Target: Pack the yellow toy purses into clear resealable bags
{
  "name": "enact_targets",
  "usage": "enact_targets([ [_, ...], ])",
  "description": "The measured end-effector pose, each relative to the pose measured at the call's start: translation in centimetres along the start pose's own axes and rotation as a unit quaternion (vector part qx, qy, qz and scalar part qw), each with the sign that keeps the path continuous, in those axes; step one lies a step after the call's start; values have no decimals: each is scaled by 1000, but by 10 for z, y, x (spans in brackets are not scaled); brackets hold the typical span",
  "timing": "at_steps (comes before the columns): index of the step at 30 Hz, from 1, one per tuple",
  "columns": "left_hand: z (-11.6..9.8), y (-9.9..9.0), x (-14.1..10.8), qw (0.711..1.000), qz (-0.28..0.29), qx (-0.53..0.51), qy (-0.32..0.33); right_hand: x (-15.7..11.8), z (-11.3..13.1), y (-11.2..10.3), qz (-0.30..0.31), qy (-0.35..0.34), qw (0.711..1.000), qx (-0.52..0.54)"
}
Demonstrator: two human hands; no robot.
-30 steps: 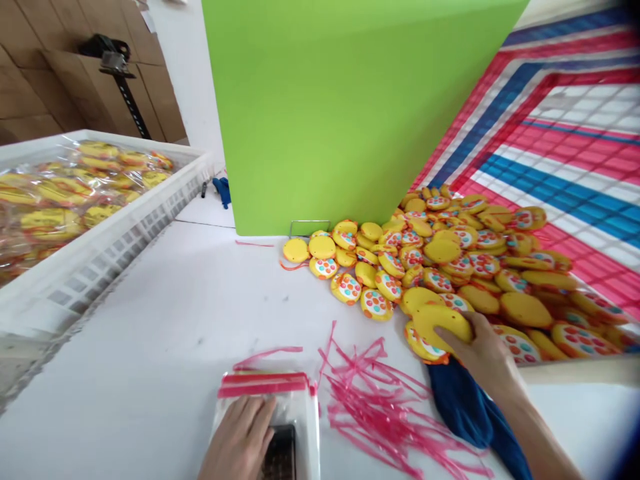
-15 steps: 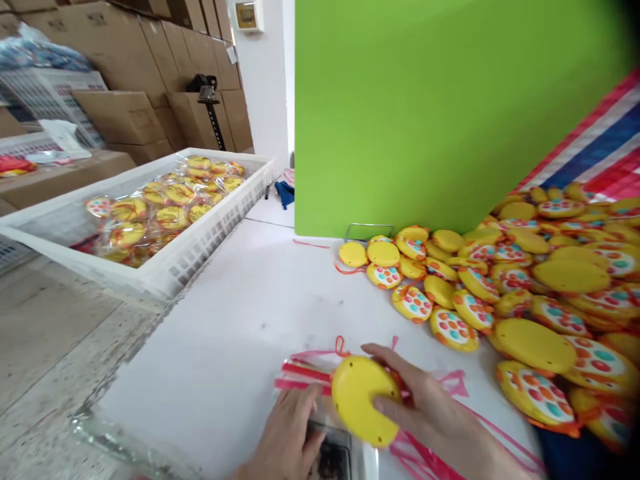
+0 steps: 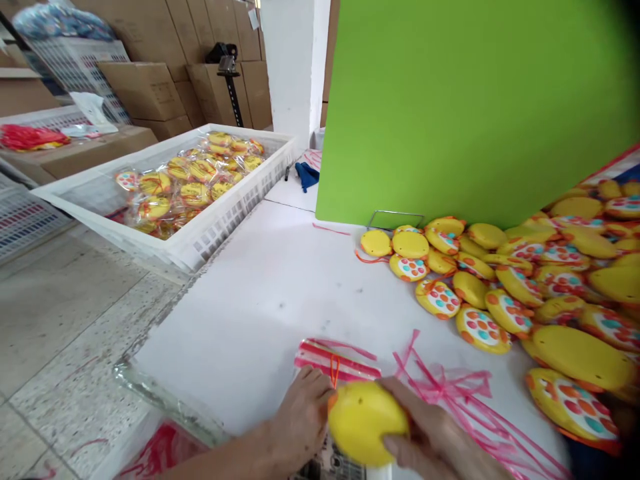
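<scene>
At the near edge of the white worktop [image 3: 280, 293], the right hand [image 3: 430, 440] has its grip closed around a round yellow toy [image 3: 365, 421], back side up, held just above a clear bag with a red strip [image 3: 336, 360]. The left hand [image 3: 300, 420] rests flat on that bag beside the toy, fingers loose; it seems to pin the bag rather than grasp it, though the lower edge of the view cuts it off. Pink plastic strips [image 3: 450, 393] lie just right of the hands, a heap of matching yellow toys [image 3: 525, 280] spreads beyond them below a green board [image 3: 475, 100], and a white crate [image 3: 200, 233] of bagged toys stands well apart to the left.
</scene>
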State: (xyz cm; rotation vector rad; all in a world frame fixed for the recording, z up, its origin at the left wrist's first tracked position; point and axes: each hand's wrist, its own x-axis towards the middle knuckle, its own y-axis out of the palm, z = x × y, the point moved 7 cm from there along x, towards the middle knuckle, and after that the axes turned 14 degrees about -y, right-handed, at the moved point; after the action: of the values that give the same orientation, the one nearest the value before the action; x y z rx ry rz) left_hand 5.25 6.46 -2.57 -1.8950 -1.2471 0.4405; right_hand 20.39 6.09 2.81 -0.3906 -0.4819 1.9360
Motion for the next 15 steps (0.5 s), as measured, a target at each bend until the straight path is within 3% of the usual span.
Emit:
enact_targets([
  [2, -7, -4, -2, 998, -35, 41, 16, 2, -13, -2, -78, 12, 997, 28],
  [4, -16, -9, -4, 996, -60, 61, 36, 5, -20, 4, -115, 4, 993, 7],
  [10, -25, -52, -7, 994, -101, -4, 26, -4, -15, 20, -121, -68, 983, -124],
  [13, 0, -73, -4, 987, -106, -88, -80, -7, -15, 22, -104, -122, 965, -207],
  [15, 22, -71, -1, 965, -65, -167, -190, -7, -20, 25, -72, -144, 956, -247],
])
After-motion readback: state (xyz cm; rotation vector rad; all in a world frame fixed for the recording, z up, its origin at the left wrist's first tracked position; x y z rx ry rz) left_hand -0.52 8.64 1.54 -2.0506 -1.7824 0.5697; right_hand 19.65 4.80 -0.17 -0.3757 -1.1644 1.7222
